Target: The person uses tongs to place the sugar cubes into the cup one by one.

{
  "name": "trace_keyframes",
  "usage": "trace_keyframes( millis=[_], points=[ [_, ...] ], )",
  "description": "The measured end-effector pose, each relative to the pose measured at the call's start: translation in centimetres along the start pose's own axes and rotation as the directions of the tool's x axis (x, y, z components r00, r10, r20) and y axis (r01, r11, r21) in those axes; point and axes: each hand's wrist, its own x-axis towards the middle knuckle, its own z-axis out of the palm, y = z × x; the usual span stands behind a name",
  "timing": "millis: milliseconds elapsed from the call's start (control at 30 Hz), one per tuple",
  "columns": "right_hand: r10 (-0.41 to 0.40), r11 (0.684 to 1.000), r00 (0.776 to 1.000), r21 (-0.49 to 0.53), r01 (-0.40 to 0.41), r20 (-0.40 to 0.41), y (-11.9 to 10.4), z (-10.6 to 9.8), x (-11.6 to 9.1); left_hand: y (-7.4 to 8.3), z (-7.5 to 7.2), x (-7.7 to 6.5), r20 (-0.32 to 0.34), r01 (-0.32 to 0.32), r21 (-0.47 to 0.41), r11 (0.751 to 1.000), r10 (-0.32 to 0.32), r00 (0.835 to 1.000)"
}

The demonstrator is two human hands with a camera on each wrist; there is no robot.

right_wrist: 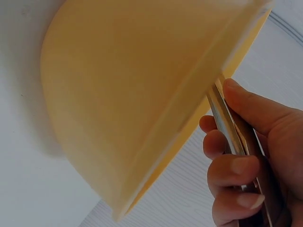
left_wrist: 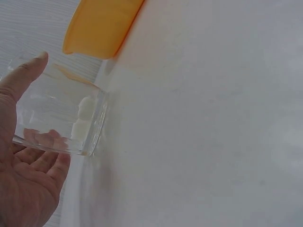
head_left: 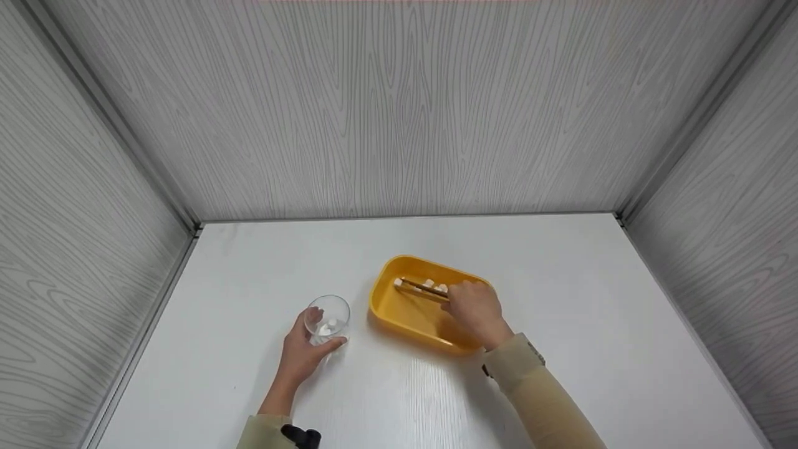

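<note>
My left hand [head_left: 302,355] grips a clear drinking glass [left_wrist: 61,109], thumb on one side and fingers round the other. A few white cubes [left_wrist: 84,118] lie at the bottom of the glass. Over the yellow tray [head_left: 405,321], my right hand [head_left: 475,310] holds slim metal tongs [right_wrist: 229,125] between thumb and curled fingers. At the tips of the tongs, in the tray's left part, is a white cube [head_left: 398,282]. More white cubes [head_left: 442,289] lie behind the tongs, partly hidden by them.
The tray stands right of the glass on a white table [head_left: 561,280]. Grey wood-grain panels [head_left: 386,112] wall the table at the back and both sides. The tray's raised rim runs beside my right wrist.
</note>
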Motion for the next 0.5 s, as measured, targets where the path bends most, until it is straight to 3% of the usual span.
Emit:
trace_keyframes(
  millis=[300,500],
  points=[
    [-0.014,0.999,0.999,0.04,0.016,-0.039,0.37,0.09,-0.51,0.22,-0.16,0.07,0.008,-0.007,0.011,1.0,0.007,1.0],
    [0.011,0.997,1.0,0.081,-0.011,0.006,0.54,-0.27,-0.97,0.26,-0.03,0.04,-0.001,0.013,0.032,0.999,-0.013,1.0]
  ],
)
